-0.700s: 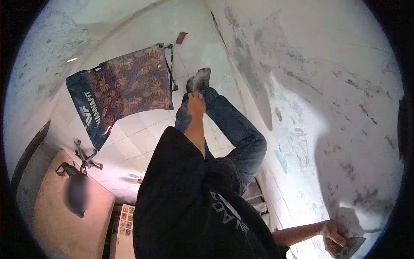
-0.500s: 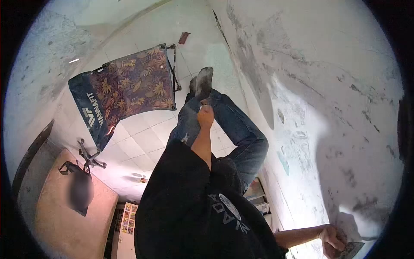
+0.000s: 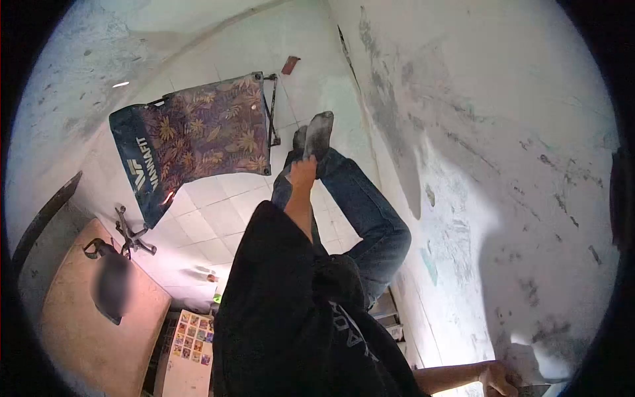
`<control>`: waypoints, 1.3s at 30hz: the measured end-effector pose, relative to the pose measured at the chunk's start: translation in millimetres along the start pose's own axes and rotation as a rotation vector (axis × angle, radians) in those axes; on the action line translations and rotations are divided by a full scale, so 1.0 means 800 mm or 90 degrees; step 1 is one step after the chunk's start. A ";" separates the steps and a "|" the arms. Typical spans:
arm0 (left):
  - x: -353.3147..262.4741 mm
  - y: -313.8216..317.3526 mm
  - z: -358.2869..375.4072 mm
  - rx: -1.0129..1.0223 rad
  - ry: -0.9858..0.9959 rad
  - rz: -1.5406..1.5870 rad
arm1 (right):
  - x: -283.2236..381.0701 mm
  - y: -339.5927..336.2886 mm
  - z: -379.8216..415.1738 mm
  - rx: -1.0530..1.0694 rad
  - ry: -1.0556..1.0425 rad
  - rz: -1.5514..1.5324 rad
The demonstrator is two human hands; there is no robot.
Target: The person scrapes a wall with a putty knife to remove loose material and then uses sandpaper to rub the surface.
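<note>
My left hand (image 3: pixel 303 174) is closed in front of the shins, its fingers at a long, dark grey, dusty shape (image 3: pixel 319 132) over the feet; I cannot tell what it grips. At the bottom right, my right hand (image 3: pixel 497 381) is closed against the white wall (image 3: pixel 456 298). From it sticks out a scraper's flat grey blade (image 3: pixel 534 389), partly cut off by the view's edge. Dark smudges and scuffs mark the wall around it. My jeans (image 3: pixel 370 205) show bent knees.
A folding cot (image 3: pixel 205 132) with leaf-print fabric stands on the tiled floor (image 3: pixel 225 215). At lower left are a mattress (image 3: pixel 86 324) with a dark blurred object (image 3: pixel 112 284), a chair base (image 3: pixel 134 235) and a sticker-covered cabinet (image 3: pixel 190 337). A reddish piece (image 3: pixel 290 65) lies farther off.
My right hand has moved down and slightly left along the wall with the scraper. My left hand has shifted slightly left and up. The view has turned a little.
</note>
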State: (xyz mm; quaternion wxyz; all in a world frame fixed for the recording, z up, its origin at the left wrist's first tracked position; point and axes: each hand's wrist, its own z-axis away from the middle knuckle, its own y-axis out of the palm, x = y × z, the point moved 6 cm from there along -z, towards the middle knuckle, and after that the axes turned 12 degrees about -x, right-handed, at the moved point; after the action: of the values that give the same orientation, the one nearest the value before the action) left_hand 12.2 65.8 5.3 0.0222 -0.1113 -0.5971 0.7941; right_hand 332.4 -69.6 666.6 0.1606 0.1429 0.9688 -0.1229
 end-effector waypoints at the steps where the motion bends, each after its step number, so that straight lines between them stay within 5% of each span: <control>1: -0.002 0.016 0.000 0.079 0.055 -0.006 | 0.000 -0.001 -0.001 -0.005 0.000 -0.002; 7: 0.004 0.058 0.001 0.205 0.119 0.019 | -0.002 -0.003 0.002 -0.019 0.017 -0.027; 9: 0.019 0.052 -0.003 0.218 -0.086 0.081 | -0.007 -0.009 0.004 -0.027 0.022 -0.031; 18: 0.065 0.061 0.012 0.315 -0.111 0.183 | -0.060 -0.055 0.008 -0.057 0.025 -0.002; 22: 0.074 0.068 0.012 0.278 -0.067 0.218 | -0.047 -0.037 0.012 -0.059 0.042 -0.001; 24: 0.066 0.099 0.027 0.407 -0.001 0.150 | -0.031 -0.027 0.009 -0.062 0.050 0.002; 25: 0.046 0.107 0.039 0.488 0.146 0.134 | -0.027 -0.027 0.009 -0.071 0.049 0.006; 28: -0.011 0.123 0.081 0.543 0.173 0.143 | -0.020 -0.031 0.001 -0.068 0.026 0.019; 30: -0.056 0.128 0.062 0.421 0.123 0.160 | -0.018 -0.032 0.000 -0.051 0.023 0.038; 32: -0.089 -0.013 0.000 0.300 0.105 0.347 | -0.010 -0.030 0.002 -0.029 0.012 0.073; 34: -0.092 -0.051 -0.039 0.306 0.063 0.468 | 0.003 -0.026 0.002 -0.039 -0.052 0.119; 36: -0.086 -0.101 -0.077 0.309 0.028 0.586 | -0.027 -0.054 0.038 -0.037 0.053 0.183; 38: -0.060 -0.171 -0.104 0.354 -0.181 0.759 | -0.021 -0.048 0.039 -0.064 0.102 0.146; 39: -0.053 -0.241 -0.111 0.320 -0.188 0.815 | -0.006 -0.032 0.030 -0.073 0.116 0.105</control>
State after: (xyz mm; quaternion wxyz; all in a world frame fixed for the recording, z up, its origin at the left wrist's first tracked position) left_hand 52.8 197.3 172.1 -0.5058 -0.3232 -0.2095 0.7719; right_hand 335.6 -101.6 651.2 0.0892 0.2230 0.9699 -0.0402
